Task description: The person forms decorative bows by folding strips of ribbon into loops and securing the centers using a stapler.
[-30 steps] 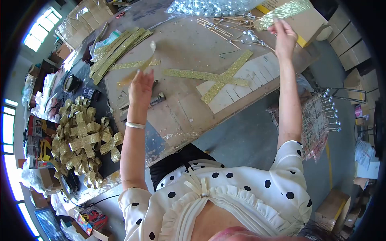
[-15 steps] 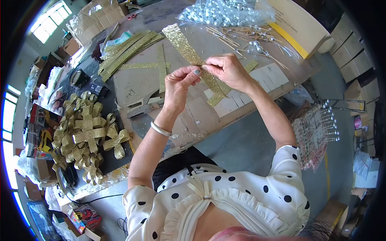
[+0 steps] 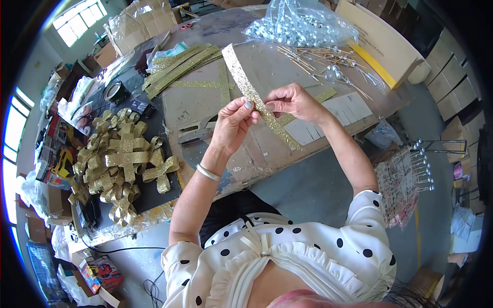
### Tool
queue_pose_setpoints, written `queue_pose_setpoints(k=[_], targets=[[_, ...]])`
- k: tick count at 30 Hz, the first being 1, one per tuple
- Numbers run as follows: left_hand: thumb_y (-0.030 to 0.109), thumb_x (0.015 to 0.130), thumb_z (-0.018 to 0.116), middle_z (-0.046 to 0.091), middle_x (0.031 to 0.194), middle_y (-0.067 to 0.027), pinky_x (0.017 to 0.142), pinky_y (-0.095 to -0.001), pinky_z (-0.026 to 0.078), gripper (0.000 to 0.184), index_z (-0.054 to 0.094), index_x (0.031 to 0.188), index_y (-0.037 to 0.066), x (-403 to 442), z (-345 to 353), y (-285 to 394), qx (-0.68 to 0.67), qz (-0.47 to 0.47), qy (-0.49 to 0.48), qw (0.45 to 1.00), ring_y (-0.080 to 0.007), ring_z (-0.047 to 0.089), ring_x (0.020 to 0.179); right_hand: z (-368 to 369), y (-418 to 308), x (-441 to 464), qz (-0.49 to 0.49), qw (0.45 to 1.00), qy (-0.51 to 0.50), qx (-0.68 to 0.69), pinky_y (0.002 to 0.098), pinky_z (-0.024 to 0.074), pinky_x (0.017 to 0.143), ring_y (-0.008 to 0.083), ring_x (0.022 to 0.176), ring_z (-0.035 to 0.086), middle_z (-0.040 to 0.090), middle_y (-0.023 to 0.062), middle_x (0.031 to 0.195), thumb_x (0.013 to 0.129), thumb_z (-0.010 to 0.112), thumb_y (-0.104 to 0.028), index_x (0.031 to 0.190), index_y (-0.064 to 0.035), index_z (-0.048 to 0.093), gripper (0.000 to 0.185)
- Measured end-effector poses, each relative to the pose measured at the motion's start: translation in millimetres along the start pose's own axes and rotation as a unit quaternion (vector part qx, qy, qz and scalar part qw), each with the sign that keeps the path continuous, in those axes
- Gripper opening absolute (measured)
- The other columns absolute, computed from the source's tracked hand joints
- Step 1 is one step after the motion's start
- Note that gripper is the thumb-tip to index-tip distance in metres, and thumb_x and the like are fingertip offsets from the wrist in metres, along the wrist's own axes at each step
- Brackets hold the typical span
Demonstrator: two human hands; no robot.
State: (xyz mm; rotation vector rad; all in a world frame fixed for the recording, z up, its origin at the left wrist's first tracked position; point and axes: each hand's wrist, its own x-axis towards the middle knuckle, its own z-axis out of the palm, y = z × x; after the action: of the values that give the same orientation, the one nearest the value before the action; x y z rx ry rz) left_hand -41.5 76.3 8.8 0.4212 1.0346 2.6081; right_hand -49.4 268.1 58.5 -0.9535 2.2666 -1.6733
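Note:
A gold glitter ribbon strip is stretched slantwise between my hands, above the worktable. My left hand pinches it near its middle, and my right hand grips it just beside, between thumb and finger. The strip's upper end points away from me and its lower end hangs toward the table edge. Underneath lie another gold strip and a white marked board. Left of my left hand rests a grey metal-edged tool, whose kind I cannot tell.
Looped gold ribbon bows are heaped on the left. A stack of flat gold strips lies farther back. Behind are a plastic bag of silver balls, thin sticks and a cardboard box. The table's front edge is near me.
The held strip has turned, its broad glitter face now showing along its length. Both hands sit slightly lower and more to the right, while the whole view has shifted a little.

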Motion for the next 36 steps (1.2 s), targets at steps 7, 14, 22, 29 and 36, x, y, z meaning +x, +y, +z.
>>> queue_pose_setpoints(k=[7,14,22,29,36], targets=[[0.008,0.086,0.054,0.062,0.079,-0.0048,0.064,-0.0224,0.050,0.009,0.060,0.092,0.004,-2,-12,4,-0.053,-0.023,-0.052,0.997,-0.0103,0.058,0.065,19,27,9,0.016,0.964,-0.010,0.266,0.0207,0.0464,0.057,0.0081,0.062,0.055,0.062,0.0015,0.072,0.081,0.063,-0.017,0.089,-0.0038,0.066,0.015],[0.010,0.086,0.055,0.062,0.079,-0.0035,0.064,-0.0226,0.050,0.010,0.059,0.093,0.004,4,-23,0,-0.081,-0.046,-0.073,0.993,-0.0089,0.057,0.065,27,36,8,0.034,0.929,-0.002,0.368,0.0217,0.0462,0.059,0.0081,0.065,0.055,0.063,0.0025,0.075,0.082,0.062,-0.017,0.088,-0.0031,0.065,0.016],[0.009,0.087,0.053,0.056,0.072,0.0020,0.062,-0.0228,0.049,0.005,0.056,0.088,0.005,14,-32,-1,-0.116,-0.021,0.043,0.992,-0.0066,0.054,0.063,14,24,-12,0.028,0.990,0.030,0.135,0.0207,0.0437,0.061,0.0070,0.068,0.053,0.062,0.0023,0.079,0.083,0.060,-0.035,0.093,-0.0014,0.063,0.035],[0.010,0.087,0.053,0.056,0.075,0.0021,0.063,-0.0219,0.049,0.006,0.055,0.089,0.005,15,-38,-1,-0.139,-0.031,0.049,0.989,-0.0056,0.053,0.062,17,38,-53,0.132,0.953,-0.140,0.236,0.0259,0.0482,0.071,0.0156,0.081,0.061,0.062,0.0112,0.092,0.083,0.059,-0.035,0.113,0.0034,0.051,0.050],[0.012,0.089,0.052,0.057,0.077,0.0006,0.065,-0.0230,0.048,0.008,0.055,0.089,0.005,18,-45,-12,-0.154,-0.028,0.010,0.988,-0.0071,0.053,0.064,31,51,-60,0.139,0.890,-0.125,0.415,0.0238,0.0472,0.056,0.0129,0.061,0.059,0.062,0.0096,0.079,0.088,0.053,-0.031,0.111,0.0034,0.053,0.042]])
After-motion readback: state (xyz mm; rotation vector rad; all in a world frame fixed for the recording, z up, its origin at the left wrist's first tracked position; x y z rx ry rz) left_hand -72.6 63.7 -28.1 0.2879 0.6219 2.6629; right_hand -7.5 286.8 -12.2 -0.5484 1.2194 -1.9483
